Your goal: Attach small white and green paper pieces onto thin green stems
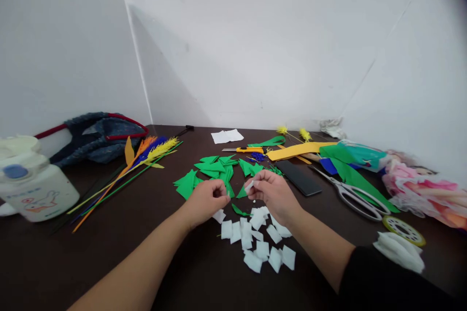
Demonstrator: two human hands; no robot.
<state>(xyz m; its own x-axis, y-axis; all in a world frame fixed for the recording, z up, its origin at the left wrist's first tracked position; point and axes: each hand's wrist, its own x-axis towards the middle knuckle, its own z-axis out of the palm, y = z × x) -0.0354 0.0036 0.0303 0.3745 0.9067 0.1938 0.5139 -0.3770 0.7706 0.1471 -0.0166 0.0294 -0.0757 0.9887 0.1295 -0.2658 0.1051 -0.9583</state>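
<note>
My right hand pinches a small white piece of tissue between thumb and fingertips. Opposite it, my left hand is closed in a pinch; what its fingertips hold, if anything, is too small to make out. Below the hands lies a scatter of white tissue squares, some overlapping. Just beyond them is a pile of green cut pieces, with more green pieces to its right. A thin green strip rests between the hands and the white squares.
Left stand a white bottle, a denim item and colourful artificial stalks. Behind are a yellow utility knife and white paper. To the right lie a black phone, scissors, a tape roll and a doll.
</note>
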